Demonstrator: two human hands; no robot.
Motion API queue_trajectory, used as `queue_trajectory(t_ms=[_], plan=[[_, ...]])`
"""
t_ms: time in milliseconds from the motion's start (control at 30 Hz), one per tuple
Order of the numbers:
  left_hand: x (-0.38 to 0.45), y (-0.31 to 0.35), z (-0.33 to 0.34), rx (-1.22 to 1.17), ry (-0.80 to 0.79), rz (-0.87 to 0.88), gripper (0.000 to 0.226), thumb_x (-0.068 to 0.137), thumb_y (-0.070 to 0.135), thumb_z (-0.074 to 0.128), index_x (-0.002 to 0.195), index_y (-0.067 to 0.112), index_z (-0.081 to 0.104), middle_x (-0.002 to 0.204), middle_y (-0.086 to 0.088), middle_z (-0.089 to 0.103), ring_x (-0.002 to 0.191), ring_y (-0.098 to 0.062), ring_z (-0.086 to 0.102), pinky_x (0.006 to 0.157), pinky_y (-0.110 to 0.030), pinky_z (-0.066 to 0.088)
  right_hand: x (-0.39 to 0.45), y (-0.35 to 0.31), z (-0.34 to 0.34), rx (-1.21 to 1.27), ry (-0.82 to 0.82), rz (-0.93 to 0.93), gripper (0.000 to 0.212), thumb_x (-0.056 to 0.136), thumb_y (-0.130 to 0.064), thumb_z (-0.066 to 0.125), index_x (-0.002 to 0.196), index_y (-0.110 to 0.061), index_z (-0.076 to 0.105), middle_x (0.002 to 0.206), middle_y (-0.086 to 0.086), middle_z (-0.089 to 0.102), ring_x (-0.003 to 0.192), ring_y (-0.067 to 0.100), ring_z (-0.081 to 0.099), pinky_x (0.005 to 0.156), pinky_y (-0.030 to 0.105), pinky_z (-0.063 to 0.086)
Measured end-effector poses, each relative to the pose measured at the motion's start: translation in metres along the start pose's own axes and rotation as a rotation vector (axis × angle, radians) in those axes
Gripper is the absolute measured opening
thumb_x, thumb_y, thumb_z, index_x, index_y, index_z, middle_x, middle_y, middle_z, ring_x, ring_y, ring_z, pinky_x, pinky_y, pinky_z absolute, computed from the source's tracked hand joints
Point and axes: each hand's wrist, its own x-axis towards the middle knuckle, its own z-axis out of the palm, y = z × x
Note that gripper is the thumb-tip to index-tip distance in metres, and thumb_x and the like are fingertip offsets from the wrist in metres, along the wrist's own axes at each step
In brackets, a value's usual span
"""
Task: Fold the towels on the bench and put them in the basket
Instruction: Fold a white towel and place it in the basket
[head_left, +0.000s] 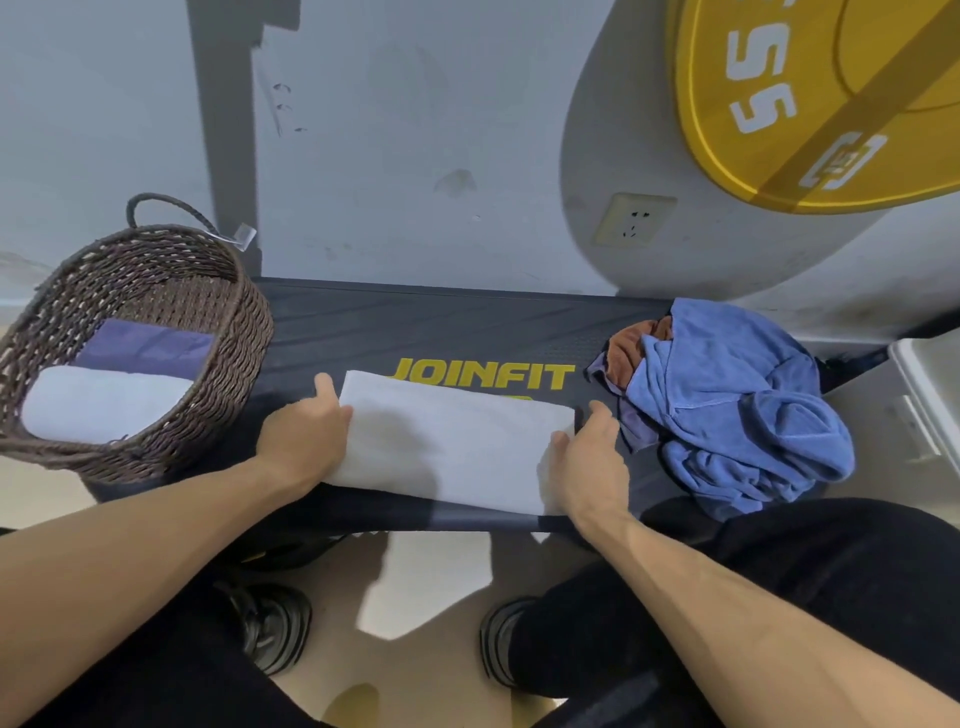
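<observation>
A white towel (447, 441), folded into a long rectangle, lies flat on the black bench (415, 327). My left hand (306, 431) grips its left end, thumb on top. My right hand (587, 457) grips its right end, fingers tucked under the edge. A brown woven basket (171, 280) stands on the bench's left end and holds a folded white towel (98, 400) and a folded purple towel (150, 348). On the right end sits a crumpled heap: a blue towel (737, 405) over an orange-brown one (634, 338).
The bench stands against a grey wall with a socket (634, 221). A yellow weight plate (810, 104) hangs at the upper right. A white box edge (930, 395) shows at the far right. My knees and shoes are below the bench.
</observation>
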Motion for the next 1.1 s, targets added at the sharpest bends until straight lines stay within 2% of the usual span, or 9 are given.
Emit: queue_trajectory(t_ms=[133,267,400,533,700,800,867,967,1100], plan=[[0.008,0.02,-0.017,0.175,0.159,0.195,0.026,0.081,0.022,0.058,0.102,0.006,0.054,0.096,-0.014,0.055,0.086,-0.034,0.054,0.072,-0.044,0.04,0.008,-0.025,-0.011,-0.046,0.123,-0.403,0.032,0.092,-0.012,0.057,0.124,-0.01,0.055,0.117,0.01,0.052,0.107,0.032,0.053,0.089,0.044,0.045],[-0.016,0.045,-0.001,-0.193,0.005,0.516,0.054,0.086,0.029,0.069,0.131,0.005,0.052,0.136,-0.015,0.052,0.125,-0.035,0.049,0.105,-0.047,0.04,-0.008,-0.039,0.007,-0.018,-0.188,-0.701,0.054,0.087,-0.022,0.065,0.138,-0.014,0.049,0.138,0.006,0.048,0.128,0.028,0.043,0.106,0.042,0.037],[-0.026,0.031,0.015,-0.018,-0.22,0.585,0.071,0.098,0.055,0.033,0.157,0.018,0.019,0.165,-0.004,0.008,0.153,-0.027,0.003,0.123,-0.048,0.006,0.001,-0.018,0.016,-0.255,-0.483,-0.67,0.097,0.086,-0.058,0.064,0.159,-0.027,0.008,0.167,-0.004,-0.001,0.153,0.021,-0.008,0.123,0.043,0.002],[-0.023,0.01,0.024,0.045,-0.27,0.548,0.067,0.096,0.064,0.005,0.155,0.036,-0.012,0.162,0.005,-0.022,0.149,-0.022,-0.023,0.121,-0.048,-0.011,0.019,0.006,0.001,-0.486,-0.541,-0.489,0.108,0.078,-0.081,0.051,0.156,-0.037,-0.01,0.162,-0.004,-0.025,0.148,0.027,-0.027,0.12,0.054,-0.006],[-0.02,0.038,0.019,0.013,-0.297,0.432,0.073,0.092,0.059,0.01,0.158,0.027,0.01,0.166,-0.004,-0.005,0.151,-0.03,-0.011,0.121,-0.048,-0.007,0.022,-0.003,-0.014,-0.373,-0.424,-0.383,0.087,0.085,-0.047,0.07,0.155,-0.032,0.02,0.165,0.006,0.007,0.151,0.035,0.006,0.118,0.052,0.022],[-0.016,0.062,0.01,-0.117,-0.264,0.531,0.065,0.095,0.057,0.028,0.153,0.028,0.03,0.164,-0.001,0.013,0.152,-0.027,0.004,0.122,-0.047,0.001,0.035,-0.009,-0.033,-0.285,-0.271,-0.189,0.056,0.085,-0.028,0.07,0.136,-0.021,0.049,0.135,0.012,0.049,0.122,0.034,0.051,0.095,0.042,0.05],[-0.012,0.069,0.008,-0.179,-0.33,0.665,0.059,0.097,0.049,0.046,0.152,0.034,0.03,0.165,0.006,0.012,0.152,-0.02,0.003,0.122,-0.042,0.001,0.045,-0.012,-0.045,-0.27,-0.4,0.025,0.046,0.081,-0.036,0.075,0.116,-0.01,0.06,0.11,0.012,0.068,0.096,0.03,0.069,0.081,0.04,0.058],[-0.004,0.073,0.008,-0.171,-0.404,0.691,0.065,0.094,0.048,0.055,0.152,0.038,0.028,0.164,0.009,0.011,0.152,-0.017,0.004,0.121,-0.037,0.004,0.045,-0.012,-0.046,-0.142,-0.575,0.298,0.052,0.072,-0.047,0.084,0.092,-0.004,0.062,0.083,0.013,0.072,0.065,0.027,0.074,0.064,0.041,0.063],[0.005,0.082,0.006,-0.117,-0.38,0.689,0.067,0.088,0.051,0.062,0.148,0.039,0.035,0.161,0.006,0.022,0.148,-0.02,0.016,0.119,-0.039,0.017,0.023,-0.007,-0.019,-0.207,-0.383,0.178,0.066,0.066,-0.055,0.081,0.102,-0.006,0.057,0.097,0.006,0.064,0.084,0.024,0.064,0.068,0.037,0.056]])
